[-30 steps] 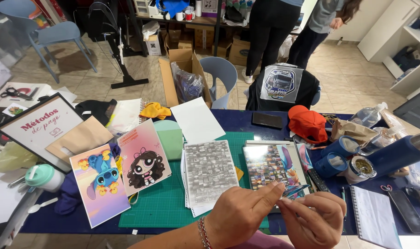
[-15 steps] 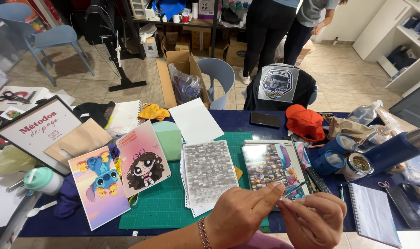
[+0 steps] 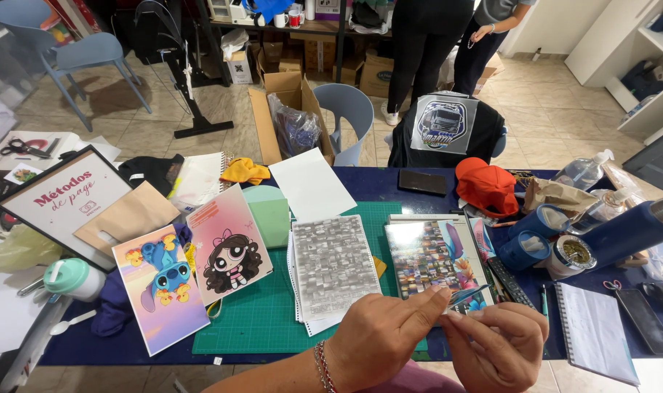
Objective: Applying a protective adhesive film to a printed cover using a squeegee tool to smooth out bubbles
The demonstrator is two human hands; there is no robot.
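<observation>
Both hands sit at six o'clock on the surface [image 3: 389,182], unmoved from a moment ago: left hand [image 3: 378,338] and right hand [image 3: 495,346] pinch a small clear strip [image 3: 466,295] between fingertips, over the green cutting mat [image 3: 273,320]

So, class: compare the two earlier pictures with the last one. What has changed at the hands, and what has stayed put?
Very little. Both hands stay together at the table's near edge: the left hand and right hand still pinch a small clear strip between their fingertips, only slightly shifted. Nothing was picked up or let go. The green cutting mat, the two cartoon prints and the grey printed sheet lie unmoved.
</observation>
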